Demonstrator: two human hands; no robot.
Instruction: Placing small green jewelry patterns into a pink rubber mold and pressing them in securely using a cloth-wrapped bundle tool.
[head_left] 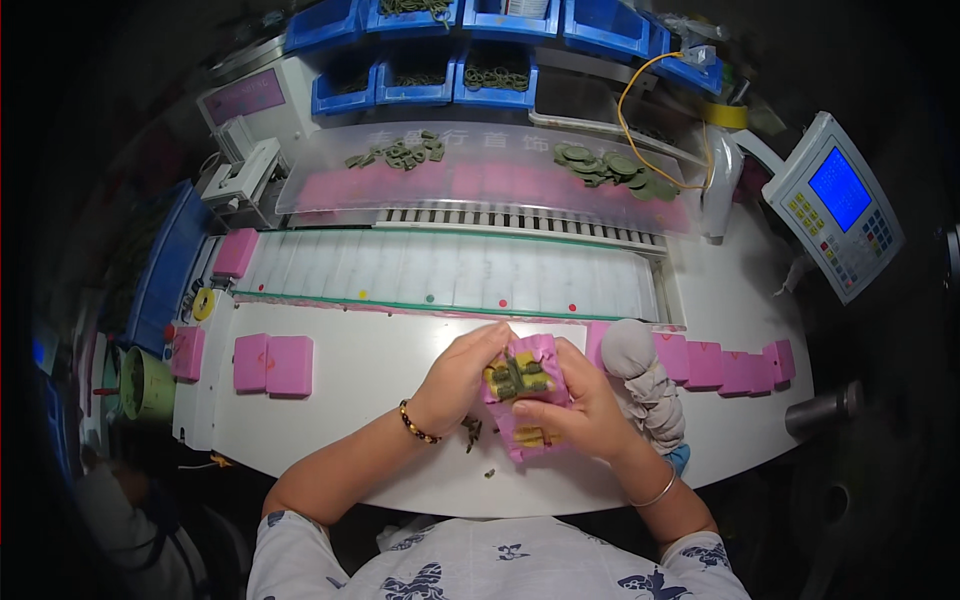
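Both my hands hold a pink rubber mould (546, 358) over the front middle of the white table. It is bent open, showing a yellowish inside with dark green pieces in it. My left hand (458, 378) grips the mould's upper left edge, its fingertips partly behind it. My right hand (588, 408) wraps the right side, the thumb lying across the front. Small dark green scraps (472, 432) lie on the table beneath my left wrist. Just right of my right hand sits a grey cloth bundle (652, 398) with a rounded top.
Pink blocks (273, 365) stand at left, and a row of more (704, 365) at right. Behind is a lit white panel (440, 270); a clear shelf (500, 150) above holds green pieces (610, 165). Blue bins (415, 85) line the back. A control screen (840, 190) stands right.
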